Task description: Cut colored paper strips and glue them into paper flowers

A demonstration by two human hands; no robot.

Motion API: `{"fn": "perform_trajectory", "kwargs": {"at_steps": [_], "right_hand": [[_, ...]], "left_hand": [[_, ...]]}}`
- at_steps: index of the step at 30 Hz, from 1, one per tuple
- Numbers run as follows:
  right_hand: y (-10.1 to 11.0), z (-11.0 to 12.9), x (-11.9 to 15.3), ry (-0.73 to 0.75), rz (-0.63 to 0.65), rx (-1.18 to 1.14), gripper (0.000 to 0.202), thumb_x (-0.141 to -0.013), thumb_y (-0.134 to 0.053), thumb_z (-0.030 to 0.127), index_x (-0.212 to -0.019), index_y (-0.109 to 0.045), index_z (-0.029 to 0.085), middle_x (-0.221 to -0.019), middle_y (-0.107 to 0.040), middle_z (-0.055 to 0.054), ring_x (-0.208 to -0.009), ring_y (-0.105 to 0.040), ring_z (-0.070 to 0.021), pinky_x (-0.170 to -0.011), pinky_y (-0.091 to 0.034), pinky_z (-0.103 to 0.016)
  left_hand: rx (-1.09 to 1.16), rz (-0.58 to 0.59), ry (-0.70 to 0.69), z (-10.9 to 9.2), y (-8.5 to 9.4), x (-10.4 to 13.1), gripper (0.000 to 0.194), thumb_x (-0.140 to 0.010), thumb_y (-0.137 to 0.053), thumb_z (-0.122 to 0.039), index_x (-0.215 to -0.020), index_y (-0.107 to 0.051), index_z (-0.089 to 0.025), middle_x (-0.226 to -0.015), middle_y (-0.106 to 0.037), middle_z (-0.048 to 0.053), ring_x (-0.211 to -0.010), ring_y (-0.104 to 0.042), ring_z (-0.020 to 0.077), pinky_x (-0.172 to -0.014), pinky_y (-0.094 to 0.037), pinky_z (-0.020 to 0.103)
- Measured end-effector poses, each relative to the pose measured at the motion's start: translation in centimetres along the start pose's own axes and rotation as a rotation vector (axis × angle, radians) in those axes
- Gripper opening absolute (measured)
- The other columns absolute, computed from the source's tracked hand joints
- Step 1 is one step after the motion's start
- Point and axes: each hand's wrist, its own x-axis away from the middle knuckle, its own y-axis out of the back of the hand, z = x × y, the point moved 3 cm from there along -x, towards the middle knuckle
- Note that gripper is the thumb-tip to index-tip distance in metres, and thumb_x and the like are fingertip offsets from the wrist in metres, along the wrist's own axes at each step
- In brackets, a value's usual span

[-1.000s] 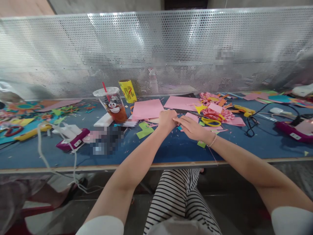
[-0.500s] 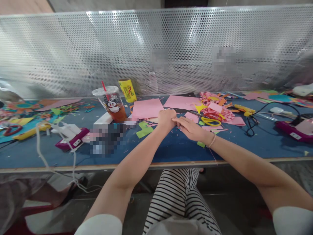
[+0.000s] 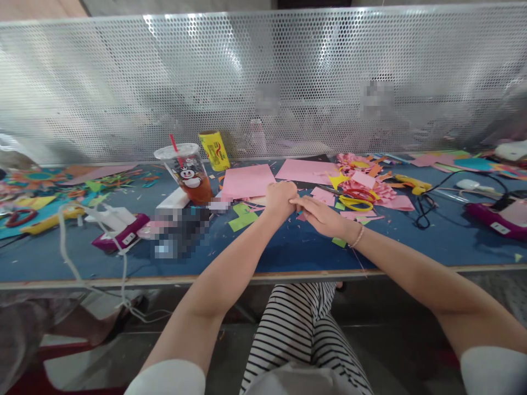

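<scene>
Left hand and right hand meet at the fingers above the blue tabletop, the left curled inward like a loose fist, the right flatter with its fingers close together. So tight a pose suggests something small pinched between them, but the backs of the hands hide it; I cannot tell what, if anything, either holds. A pink paper sheet lies just beyond the left hand. Yellow-handled scissors rest near the right hand, presumably for easy reach, beside frilled pink paper. Off to the left stands a plastic drink cup, perhaps set there to spare the paper from spills. A pixelated patch masks whatever lies in front of the cup, and the perforated metal screen leaves the shapes behind it indistinct.
</scene>
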Motion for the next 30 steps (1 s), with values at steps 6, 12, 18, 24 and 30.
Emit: {"fn": "perform_trajectory", "kwargs": {"at_steps": [6,12,18,24,30], "right_hand": [[0.1,0.1,0.2,0.053,-0.037,0.037,0.037,-0.079,-0.034,0.003,-0.111,-0.043,0.019,-0.097,-0.052,-0.008,-0.087,-0.051,-0.0177,-0.077,-0.047,-0.037],[0.0,0.3,0.5,0.110,-0.088,0.130,0.045,-0.081,-0.035,0.005,-0.124,-0.036,0.017,-0.100,-0.054,-0.012,-0.094,-0.053,-0.0207,-0.080,-0.048,-0.040],[-0.1,0.4,0.7,0.135,-0.106,0.335,0.051,-0.084,-0.033,0.011,-0.135,-0.026,0.015,-0.118,-0.053,-0.017,-0.107,-0.052,-0.0262,-0.088,-0.046,-0.048],[-0.2,0.5,0.8,0.139,-0.077,0.373,0.056,-0.086,-0.031,0.013,-0.141,-0.017,0.015,-0.122,-0.051,-0.017,-0.106,-0.052,-0.0271,-0.085,-0.047,-0.048],[-0.1,0.8,0.6,0.132,-0.074,0.384,0.059,-0.087,-0.030,0.014,-0.143,-0.012,0.013,-0.123,-0.049,-0.018,-0.104,-0.052,-0.0277,-0.084,-0.048,-0.049]], "left_hand": [[0.009,-0.013,0.021,-0.2,0.6,0.1,0.022,-0.076,-0.051,-0.025,-0.077,-0.070,-0.012,-0.074,-0.066,0.014,-0.081,-0.063,0.0238,-0.080,-0.044,0.035],[0.022,-0.041,-0.003,-0.3,1.4,0.5,0.022,-0.074,-0.052,-0.025,-0.073,-0.070,-0.014,-0.071,-0.066,0.012,-0.078,-0.063,0.0237,-0.078,-0.042,0.036],[0.023,-0.022,-0.021,-0.7,2.2,1.2,0.022,-0.074,-0.051,-0.025,-0.074,-0.070,-0.015,-0.073,-0.066,0.011,-0.080,-0.061,0.0221,-0.082,-0.040,0.036],[0.002,-0.077,-0.017,-0.9,2.4,1.2,0.023,-0.075,-0.048,-0.023,-0.070,-0.069,-0.014,-0.070,-0.065,0.011,-0.077,-0.061,0.0223,-0.081,-0.039,0.036],[0.001,-0.120,-0.036,-0.8,2.6,1.5,0.024,-0.074,-0.047,-0.022,-0.068,-0.068,-0.013,-0.068,-0.064,0.011,-0.075,-0.060,0.0218,-0.079,-0.039,0.036]]}}
